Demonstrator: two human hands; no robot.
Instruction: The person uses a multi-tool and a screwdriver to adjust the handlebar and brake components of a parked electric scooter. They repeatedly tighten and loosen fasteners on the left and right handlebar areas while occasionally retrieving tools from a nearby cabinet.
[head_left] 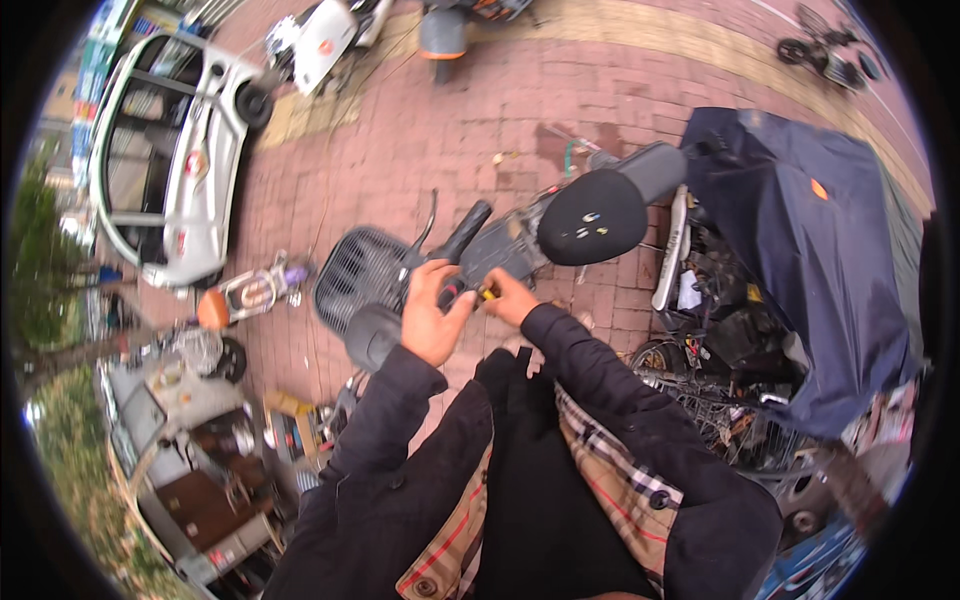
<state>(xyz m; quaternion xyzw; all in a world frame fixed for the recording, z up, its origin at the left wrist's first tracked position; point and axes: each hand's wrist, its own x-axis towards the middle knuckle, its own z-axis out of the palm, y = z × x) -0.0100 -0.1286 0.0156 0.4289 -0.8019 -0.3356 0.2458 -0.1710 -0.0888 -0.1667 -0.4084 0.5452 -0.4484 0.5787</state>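
A grey scooter with a black seat [590,220] and a dark mesh basket [345,275] stands in front of me. My left hand [438,312] curls around the near handlebar end, where a small black and red part shows between thumb and fingers. Just to its right, my right hand [508,298] pinches a small yellow object [487,295], too small to identify, close to that handlebar end. The far handlebar grip [467,228], with its brake lever, sticks up beyond my hands.
Pink brick paving [350,180] surrounds the scooter. At right, a dark tarp [800,220] covers parked vehicles and clutter. A white small car [175,160], a child's bike [245,295] and a beige vehicle [180,430] stand at left. More two-wheelers [325,45] are parked along the top.
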